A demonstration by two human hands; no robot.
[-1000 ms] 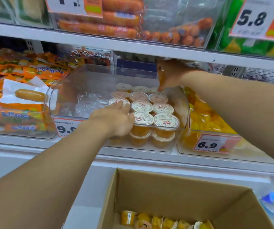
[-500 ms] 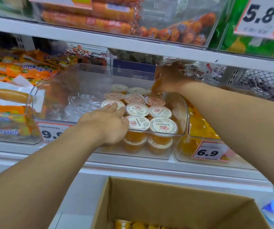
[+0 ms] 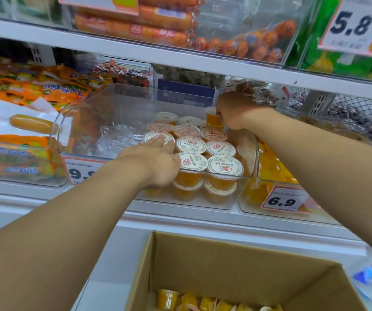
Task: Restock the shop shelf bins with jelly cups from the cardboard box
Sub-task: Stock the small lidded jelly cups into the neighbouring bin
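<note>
A clear plastic bin (image 3: 86, 122) on the middle shelf holds several orange jelly cups with white foil lids (image 3: 223, 166), stacked in its right half. My left hand (image 3: 155, 162) reaches over the bin's front edge, its straight fingers resting on the lid of a cup at the left of the stack (image 3: 155, 135). My right hand (image 3: 236, 111) is at the bin's back right corner and grips an orange jelly cup (image 3: 212, 118) above the stack. The open cardboard box (image 3: 236, 261) sits below, with more jelly cups (image 3: 167, 299) at its bottom.
Orange snack packets (image 3: 30, 90) fill the bin at the left. A bin of yellow jellies (image 3: 272, 171) with a 6.9 tag stands to the right. The shelf above (image 3: 180, 55) hangs low over the bins and carries sausages. A wire basket (image 3: 360, 113) sits at the far right.
My right hand has come lower at the bin's back right corner, and the orange cup in it now shows. My left hand has stayed on the same lid.
</note>
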